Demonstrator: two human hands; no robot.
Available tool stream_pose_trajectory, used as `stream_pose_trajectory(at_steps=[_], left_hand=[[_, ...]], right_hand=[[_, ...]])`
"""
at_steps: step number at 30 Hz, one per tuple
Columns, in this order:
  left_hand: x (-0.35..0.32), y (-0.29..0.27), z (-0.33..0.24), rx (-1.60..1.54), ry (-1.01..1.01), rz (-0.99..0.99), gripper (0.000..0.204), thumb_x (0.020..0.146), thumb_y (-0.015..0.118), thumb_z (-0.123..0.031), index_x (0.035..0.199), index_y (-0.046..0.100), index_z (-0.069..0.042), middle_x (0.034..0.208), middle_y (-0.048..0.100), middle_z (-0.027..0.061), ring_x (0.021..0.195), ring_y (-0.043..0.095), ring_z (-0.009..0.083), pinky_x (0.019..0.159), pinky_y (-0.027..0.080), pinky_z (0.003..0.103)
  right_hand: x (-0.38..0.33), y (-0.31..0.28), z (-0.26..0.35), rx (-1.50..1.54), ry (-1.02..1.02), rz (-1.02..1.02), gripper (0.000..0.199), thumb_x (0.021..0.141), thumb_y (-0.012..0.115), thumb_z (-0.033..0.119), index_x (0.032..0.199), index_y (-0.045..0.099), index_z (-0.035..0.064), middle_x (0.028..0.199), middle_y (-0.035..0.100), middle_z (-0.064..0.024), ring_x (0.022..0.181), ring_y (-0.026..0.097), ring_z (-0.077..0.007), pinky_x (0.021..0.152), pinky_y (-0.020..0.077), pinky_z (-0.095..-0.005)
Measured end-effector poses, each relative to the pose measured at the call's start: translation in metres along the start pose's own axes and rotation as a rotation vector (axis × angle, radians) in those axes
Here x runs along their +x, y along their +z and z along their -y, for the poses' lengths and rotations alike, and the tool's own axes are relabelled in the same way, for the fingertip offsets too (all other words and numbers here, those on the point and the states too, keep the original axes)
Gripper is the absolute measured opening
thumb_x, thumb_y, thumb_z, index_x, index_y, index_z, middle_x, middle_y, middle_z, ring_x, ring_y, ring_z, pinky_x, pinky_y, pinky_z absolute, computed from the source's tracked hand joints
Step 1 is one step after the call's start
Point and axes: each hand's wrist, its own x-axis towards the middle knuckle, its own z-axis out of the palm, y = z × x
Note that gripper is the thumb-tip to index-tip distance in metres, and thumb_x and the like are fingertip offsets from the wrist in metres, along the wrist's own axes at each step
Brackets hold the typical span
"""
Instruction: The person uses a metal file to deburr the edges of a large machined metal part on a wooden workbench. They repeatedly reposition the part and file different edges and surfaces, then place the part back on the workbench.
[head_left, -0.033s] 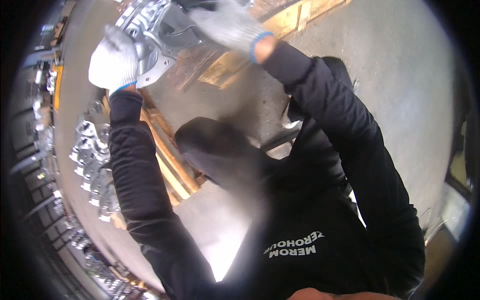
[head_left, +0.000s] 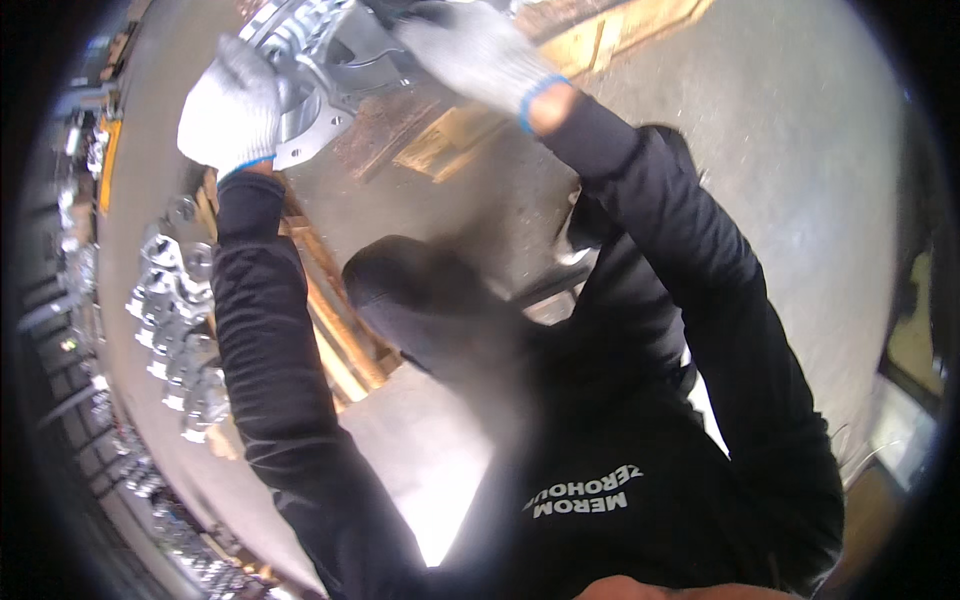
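A silvery metal casting (head_left: 325, 125) with ribs, round openings and bolt holes lies at the top of the view, cut off by the upper edge. My left hand (head_left: 230, 108), in a white knit glove with a blue cuff, is closed on its left side, fingers curled against the metal. My right hand (head_left: 480, 50), gloved the same way, is over the casting's right part. Its fingers are bent around something dark (head_left: 390, 12) at the upper edge, which I cannot make out.
Wooden pallet boards (head_left: 450, 140) lie under and beside the casting, with more boards (head_left: 340, 340) by my left forearm. Several similar castings (head_left: 180, 320) stand in a row at the left. A yellow bar (head_left: 110, 165) and racks are farther left. Grey concrete floor (head_left: 770, 190) spreads to the right.
My right hand has shifted slightly right and down in the view. My left hand stays at the casting's left side. The surroundings have shifted a little with the view.
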Motion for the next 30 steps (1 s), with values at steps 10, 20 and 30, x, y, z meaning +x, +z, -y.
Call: stream_pose_trajectory(at_steps=[10,20,30], left_hand=[[-0.004,-0.058,0.001,-0.689,-0.004,-0.001,0.040,0.107,0.058,-0.044,0.120,0.075,-0.010,0.108,0.077,0.0185,0.102,0.075,0.0330,0.092,0.057,0.041],[-0.096,-0.177,0.012,-1.181,-0.037,0.586,0.042,0.104,0.062,-0.045,0.126,0.072,-0.011,0.114,0.074,0.0192,0.107,0.073,0.0333,0.095,0.056,0.042],[0.001,-0.191,0.119,-0.879,-0.264,-0.192,0.046,0.101,0.066,-0.046,0.131,0.069,-0.011,0.119,0.072,0.0200,0.112,0.071,0.0336,0.098,0.055,0.043]], right_hand=[[0.013,-0.045,-0.007,-0.815,-0.764,-0.182,0.022,0.102,0.059,0.020,0.113,0.073,0.0067,0.101,0.074,-0.0159,0.089,0.074,-0.0324,0.079,0.0597,-0.0456],[0.005,-0.060,-0.018,-0.874,-0.962,0.033,0.020,0.096,0.064,0.017,0.110,0.074,0.0071,0.095,0.074,-0.0124,0.086,0.072,-0.0304,0.076,0.0584,-0.0448],[-0.036,-0.092,-0.034,-1.198,-0.839,0.150,0.035,0.089,0.064,0.018,0.118,0.075,0.0026,0.085,0.067,-0.0129,0.076,0.063,-0.0333,0.072,0.0490,-0.0500]])
